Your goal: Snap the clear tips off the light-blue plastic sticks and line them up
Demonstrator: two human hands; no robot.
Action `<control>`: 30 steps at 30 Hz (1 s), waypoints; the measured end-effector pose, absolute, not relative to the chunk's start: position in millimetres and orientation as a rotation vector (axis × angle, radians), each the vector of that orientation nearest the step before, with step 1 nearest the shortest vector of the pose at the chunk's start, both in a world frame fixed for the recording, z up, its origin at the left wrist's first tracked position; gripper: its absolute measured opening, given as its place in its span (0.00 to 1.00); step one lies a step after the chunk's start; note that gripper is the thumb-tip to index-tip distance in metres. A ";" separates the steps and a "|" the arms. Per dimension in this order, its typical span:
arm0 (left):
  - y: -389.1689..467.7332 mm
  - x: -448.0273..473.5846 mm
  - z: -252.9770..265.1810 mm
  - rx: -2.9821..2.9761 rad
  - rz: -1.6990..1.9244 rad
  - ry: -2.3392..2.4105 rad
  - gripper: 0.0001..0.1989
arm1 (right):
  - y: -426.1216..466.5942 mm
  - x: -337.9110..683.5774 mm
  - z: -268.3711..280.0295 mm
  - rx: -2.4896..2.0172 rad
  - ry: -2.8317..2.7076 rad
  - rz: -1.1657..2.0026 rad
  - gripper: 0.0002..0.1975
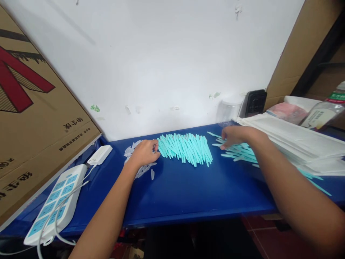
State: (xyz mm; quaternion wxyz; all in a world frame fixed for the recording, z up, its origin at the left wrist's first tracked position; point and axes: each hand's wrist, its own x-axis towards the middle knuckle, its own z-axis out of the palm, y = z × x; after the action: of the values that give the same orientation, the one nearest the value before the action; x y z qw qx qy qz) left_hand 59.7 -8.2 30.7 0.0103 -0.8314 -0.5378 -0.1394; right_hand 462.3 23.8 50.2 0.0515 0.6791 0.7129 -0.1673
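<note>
A dense row of slim turquoise sticks (185, 147), shaped like eyebrow razors, lies across the middle of the blue table. At its left end is my left hand (147, 153), fingers curled together; whatever they may hold is hidden. Beneath and around that hand are small translucent caps (141, 172), scattered in a loose heap partly covered by it. My right hand (234, 136) hovers over a second, looser spread of turquoise sticks (242, 153) on the right. Its thumb and forefinger are apart, with a gap between them and no stick plainly gripped.
A white power strip (58, 201) with cables and a white adapter (99, 154) lie on the left, beside a large cardboard box (40, 108). White trays (296, 140), a clear container (229, 111), a black device (254, 102) and a bottle (326, 108) stand at the right.
</note>
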 end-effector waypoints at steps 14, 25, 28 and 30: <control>-13.6 80.7 19.6 -2.564 -0.680 -1.550 0.03 | 31.7 459.2 44.1 1.903 2.213 -0.490 0.11; -17.3 86.2 19.6 -2.586 -0.791 -1.539 0.03 | 32.8 451.7 52.7 2.132 2.488 -0.240 0.10; -18.1 88.1 19.0 -2.600 -0.811 -1.549 0.04 | 25.6 440.2 57.0 2.138 2.648 -0.331 0.11; -18.7 89.5 18.4 -2.605 -0.836 -1.557 0.05 | 20.7 432.0 57.4 2.017 2.815 -0.421 0.13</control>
State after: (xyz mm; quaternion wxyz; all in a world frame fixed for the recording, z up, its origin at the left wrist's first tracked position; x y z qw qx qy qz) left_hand 89.5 -18.7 18.4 -0.0030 -0.8274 -0.4948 -0.2656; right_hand 432.0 20.7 57.4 -0.1728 0.5695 0.7948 -0.1189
